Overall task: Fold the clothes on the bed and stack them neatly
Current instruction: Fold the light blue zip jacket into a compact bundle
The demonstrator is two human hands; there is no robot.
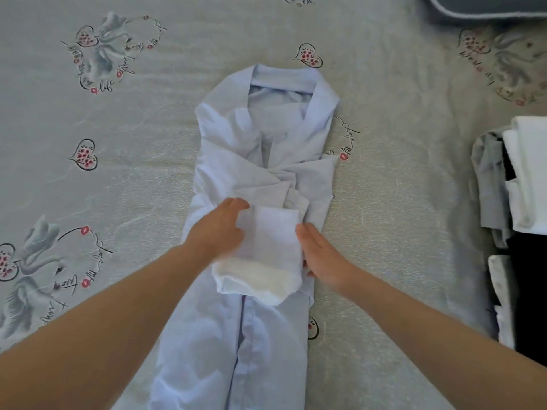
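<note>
Our left hand (pixel 220 229) and right hand (pixel 321 253) lie with straight fingers against either side of the cuff (pixel 260 253), a doubled-back sleeve end at the middle of the shirt (pixel 266 161); neither grasps it. The shirt lies lengthwise on the bed (pixel 118 173), collar away from us, sides and sleeves already folded inward. We judge the crosswise folds are still to come, then the stacking. Right of the shirt, well apart, a stack (pixel 521 202) of white, grey and black clothes waits. Beyond the shirt's collar, to the right, a grey pillow (pixel 485 7) edges in.
</note>
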